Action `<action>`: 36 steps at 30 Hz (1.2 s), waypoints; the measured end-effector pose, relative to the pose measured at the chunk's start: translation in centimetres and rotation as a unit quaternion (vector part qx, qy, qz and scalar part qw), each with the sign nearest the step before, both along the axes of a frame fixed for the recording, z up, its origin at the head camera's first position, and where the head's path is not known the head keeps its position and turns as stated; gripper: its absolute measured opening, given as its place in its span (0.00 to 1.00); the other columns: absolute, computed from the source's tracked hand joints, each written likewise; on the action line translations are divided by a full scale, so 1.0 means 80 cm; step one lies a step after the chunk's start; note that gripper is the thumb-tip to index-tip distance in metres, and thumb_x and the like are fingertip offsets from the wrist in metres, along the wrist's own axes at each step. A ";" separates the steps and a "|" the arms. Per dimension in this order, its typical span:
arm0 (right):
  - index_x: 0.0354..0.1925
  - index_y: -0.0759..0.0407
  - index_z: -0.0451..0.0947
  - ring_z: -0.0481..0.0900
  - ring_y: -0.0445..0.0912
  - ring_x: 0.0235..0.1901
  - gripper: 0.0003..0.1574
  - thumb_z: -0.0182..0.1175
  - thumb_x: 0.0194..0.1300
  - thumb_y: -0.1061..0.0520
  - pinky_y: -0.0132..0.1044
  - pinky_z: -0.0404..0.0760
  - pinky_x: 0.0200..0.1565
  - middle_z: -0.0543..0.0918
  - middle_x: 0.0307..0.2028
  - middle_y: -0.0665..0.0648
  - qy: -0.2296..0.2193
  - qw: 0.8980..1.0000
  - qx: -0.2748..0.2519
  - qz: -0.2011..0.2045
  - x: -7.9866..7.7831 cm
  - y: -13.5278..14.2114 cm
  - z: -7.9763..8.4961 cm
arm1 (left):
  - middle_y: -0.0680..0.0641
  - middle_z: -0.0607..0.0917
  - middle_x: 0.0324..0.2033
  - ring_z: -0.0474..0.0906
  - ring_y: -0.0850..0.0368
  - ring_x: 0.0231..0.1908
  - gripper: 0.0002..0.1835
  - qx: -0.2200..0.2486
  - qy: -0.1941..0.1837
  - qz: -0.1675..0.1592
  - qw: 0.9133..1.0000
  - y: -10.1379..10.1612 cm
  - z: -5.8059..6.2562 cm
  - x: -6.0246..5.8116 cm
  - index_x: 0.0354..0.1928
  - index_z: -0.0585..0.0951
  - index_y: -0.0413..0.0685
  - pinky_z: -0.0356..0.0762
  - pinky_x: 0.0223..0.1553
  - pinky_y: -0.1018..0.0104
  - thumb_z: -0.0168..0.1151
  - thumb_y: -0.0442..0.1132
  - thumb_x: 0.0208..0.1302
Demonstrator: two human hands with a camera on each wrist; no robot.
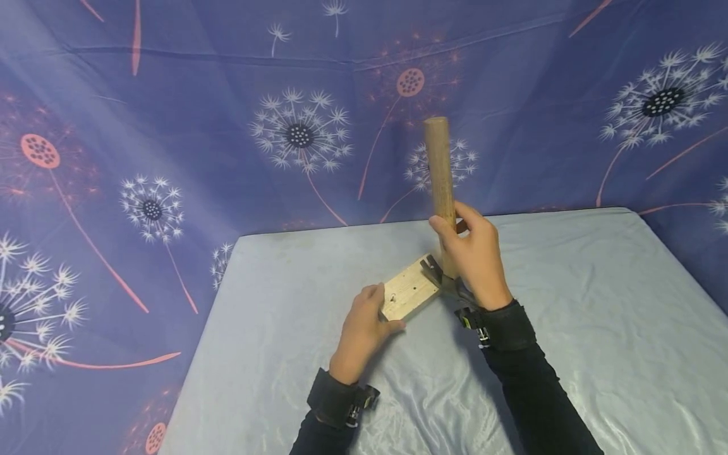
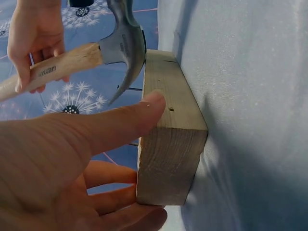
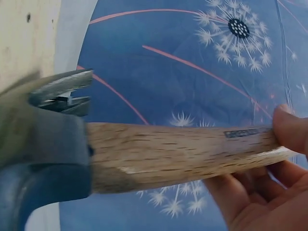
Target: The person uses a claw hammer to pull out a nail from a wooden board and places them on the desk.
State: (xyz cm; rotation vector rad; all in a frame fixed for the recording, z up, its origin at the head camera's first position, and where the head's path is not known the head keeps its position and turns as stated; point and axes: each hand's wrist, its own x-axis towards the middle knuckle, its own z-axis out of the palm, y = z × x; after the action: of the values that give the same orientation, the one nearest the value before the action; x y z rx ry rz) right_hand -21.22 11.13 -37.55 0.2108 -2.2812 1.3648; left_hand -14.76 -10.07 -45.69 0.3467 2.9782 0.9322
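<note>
A pale wooden block (image 1: pixel 412 292) lies on the cloth-covered table, with dark marks on its upper face. My left hand (image 1: pixel 361 332) holds its near end, thumb on one side and fingers on the other. My right hand (image 1: pixel 480 259) grips the wooden handle of a claw hammer (image 1: pixel 439 164), which stands nearly upright. The metal head (image 2: pixel 122 43) rests against the block's far end in the left wrist view, its claw curving over that face. Thin nails (image 2: pixel 131 88) stick out of this face. Whether a nail sits between the claw's prongs (image 3: pixel 62 86), I cannot tell.
A light blue, wrinkled cloth (image 1: pixel 273 303) covers the table. Behind and beside it hangs a blue curtain (image 1: pixel 216 114) printed with dandelions. Black bands (image 1: pixel 512 325) with small cameras are on both wrists.
</note>
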 end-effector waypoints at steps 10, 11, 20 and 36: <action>0.51 0.58 0.81 0.73 0.46 0.34 0.16 0.63 0.67 0.54 0.31 0.72 0.24 0.78 0.37 0.53 0.068 0.995 -0.059 -0.030 0.040 -0.006 0.015 | 0.48 0.78 0.55 0.75 0.51 0.51 0.43 -0.013 -0.018 0.024 0.999 0.002 0.005 -0.006 0.64 0.74 0.47 0.73 0.46 0.57 0.77 0.52 0.43; 0.51 0.60 0.80 0.73 0.47 0.34 0.16 0.62 0.67 0.56 0.30 0.73 0.25 0.78 0.38 0.55 0.069 0.995 -0.063 -0.026 0.044 -0.008 0.019 | 0.48 0.78 0.53 0.75 0.52 0.50 0.42 -0.011 -0.016 0.022 1.000 0.001 0.005 -0.007 0.63 0.75 0.47 0.73 0.45 0.58 0.77 0.51 0.42; 0.48 0.66 0.81 0.77 0.48 0.32 0.14 0.62 0.66 0.60 0.32 0.76 0.29 0.81 0.37 0.60 0.100 0.984 -0.140 -0.045 0.047 -0.003 0.021 | 0.54 0.82 0.39 0.77 0.55 0.38 0.37 0.029 0.006 -0.004 1.000 -0.003 -0.004 -0.013 0.56 0.79 0.45 0.71 0.38 0.66 0.79 0.48 0.40; 0.54 0.66 0.79 0.81 0.56 0.34 0.17 0.59 0.66 0.66 0.45 0.80 0.40 0.78 0.43 0.73 0.150 0.947 -0.283 0.023 0.069 0.021 0.051 | 0.51 0.82 0.45 0.76 0.54 0.43 0.41 -0.005 0.006 0.007 1.000 0.001 -0.001 -0.006 0.61 0.75 0.42 0.72 0.42 0.62 0.78 0.50 0.43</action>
State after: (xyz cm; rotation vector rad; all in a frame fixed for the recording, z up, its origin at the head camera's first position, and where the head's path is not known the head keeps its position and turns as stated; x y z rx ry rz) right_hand -15.67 12.82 -33.51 0.2586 -1.5718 1.8079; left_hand -15.24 -10.00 -45.77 0.3328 2.9989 0.9204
